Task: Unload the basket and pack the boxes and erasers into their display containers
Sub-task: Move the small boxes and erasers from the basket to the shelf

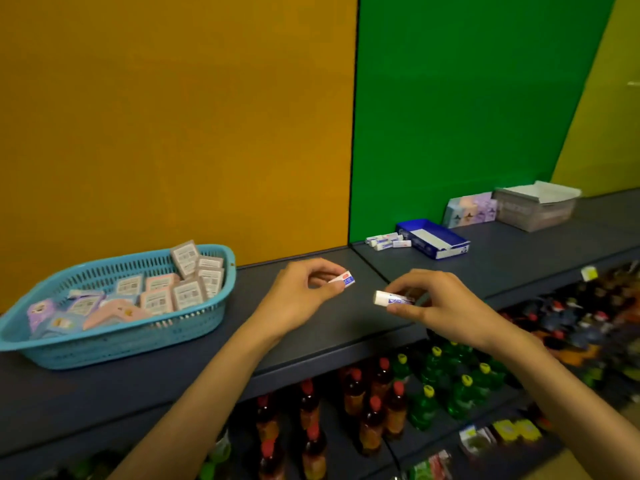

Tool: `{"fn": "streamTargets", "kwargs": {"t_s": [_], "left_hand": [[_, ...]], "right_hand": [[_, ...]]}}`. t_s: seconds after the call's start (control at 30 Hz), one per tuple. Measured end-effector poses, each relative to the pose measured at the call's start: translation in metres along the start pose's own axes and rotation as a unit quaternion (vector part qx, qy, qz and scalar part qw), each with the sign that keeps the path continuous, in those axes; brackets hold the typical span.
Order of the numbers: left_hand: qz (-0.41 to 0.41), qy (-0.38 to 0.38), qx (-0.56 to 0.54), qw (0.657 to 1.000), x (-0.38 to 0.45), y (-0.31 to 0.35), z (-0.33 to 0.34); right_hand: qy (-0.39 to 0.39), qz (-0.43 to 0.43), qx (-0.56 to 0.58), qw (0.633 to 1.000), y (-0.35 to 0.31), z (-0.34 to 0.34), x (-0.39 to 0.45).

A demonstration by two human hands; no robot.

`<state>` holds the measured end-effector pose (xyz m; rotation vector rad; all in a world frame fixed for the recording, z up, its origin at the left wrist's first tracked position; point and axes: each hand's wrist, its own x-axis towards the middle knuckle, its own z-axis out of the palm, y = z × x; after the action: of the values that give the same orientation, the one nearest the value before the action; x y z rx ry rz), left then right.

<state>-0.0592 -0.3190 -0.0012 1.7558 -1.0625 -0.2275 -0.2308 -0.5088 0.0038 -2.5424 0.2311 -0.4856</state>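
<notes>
Hands: I count two, the left hand (pixel 298 299) and the right hand (pixel 440 306).
Held erasers: two, the left eraser (pixel 343 279) and the right eraser (pixel 391 299), one pinched in each hand.
Loose erasers (pixel 386 240): about five on the shelf (pixel 519 258); too small for me to be sure.
Basket (pixel 114 344): one, turquoise.
Small boxes (pixel 156 292) inside it: over ten, overlapping.
Blue display box (pixel 433 239): one.
Pastel box (pixel 471 209): one.
Grey box (pixel 536 209): one.

Blue mesh basket (pixel 114 337) at shelf left, filled with small pastel boxes (pixel 156 292). Two white erasers (pixel 343 279) (pixel 393 299) pinched above the shelf. Loose erasers (pixel 386 241) lay beside open blue display container (pixel 434 239); grey container (pixel 535 209) farther right.
</notes>
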Motion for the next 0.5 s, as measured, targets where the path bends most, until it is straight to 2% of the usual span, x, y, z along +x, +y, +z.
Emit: {"fn": "streamTargets", "kwargs": {"t_s": [0.23, 0.5], "left_hand": [[-0.023, -0.028, 0.033, 0.999, 0.023, 0.012, 0.091], [-0.047, -0.027, 0.083, 0.995, 0.086, -0.020, 0.131]], "right_hand": [[0.007, 0.030, -0.014, 0.999, 0.080, -0.031, -0.040], [0.023, 0.036, -0.093, 0.995, 0.154, -0.038, -0.014]]}}
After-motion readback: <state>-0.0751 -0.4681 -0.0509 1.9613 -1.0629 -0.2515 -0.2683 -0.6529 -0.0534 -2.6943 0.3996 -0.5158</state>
